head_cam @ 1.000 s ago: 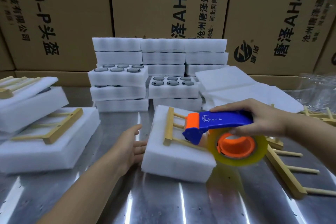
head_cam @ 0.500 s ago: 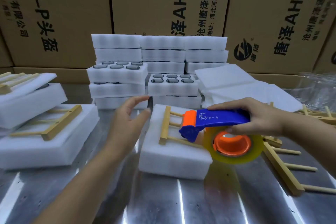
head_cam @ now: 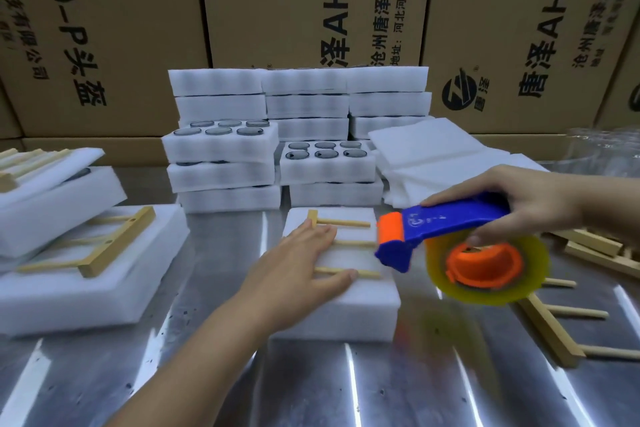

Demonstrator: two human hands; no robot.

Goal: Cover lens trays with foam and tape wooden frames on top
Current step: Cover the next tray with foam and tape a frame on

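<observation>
Under the left hand (head_cam: 294,270), fingers straight and pressing flat, the frame (head_cam: 346,223) lies on the foam (head_cam: 339,308); just right of it, the right hand (head_cam: 533,204) grips the dispenser (head_cam: 457,222) above the surface (head_cam: 381,388).

Printed cardboard boxes (head_cam: 138,28) stand behind the shiny metal table (head_cam: 415,388), with clear plastic (head_cam: 602,146) at its far right.
</observation>
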